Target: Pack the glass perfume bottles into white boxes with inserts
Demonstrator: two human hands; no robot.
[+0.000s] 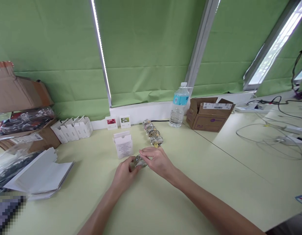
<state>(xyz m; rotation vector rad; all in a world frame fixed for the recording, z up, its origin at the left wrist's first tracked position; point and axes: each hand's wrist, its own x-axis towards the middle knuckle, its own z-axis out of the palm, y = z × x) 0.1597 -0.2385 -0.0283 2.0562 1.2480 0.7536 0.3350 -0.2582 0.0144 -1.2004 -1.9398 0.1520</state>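
On the pale table in front of me, my left hand (126, 173) is closed around the side of a small, round, clear glass bottle (138, 161). My right hand (157, 160) is over the bottle's top, thumb and fingers pinched together; what they hold, if anything, is too small to make out. Just beyond my right hand, a row of similar round glass bottles (152, 132) with golden glints runs back toward the wall. A small white box (123, 145) stands upright behind my left hand, its top flap raised.
Several white boxes (74, 129) and two picture cards (118, 122) stand along the wall. A water bottle (178, 106) and an open cardboard box (208, 116) are back right, cables (275, 140) beyond. Papers (43, 176) and stacked cartons (21, 91) fill the left.
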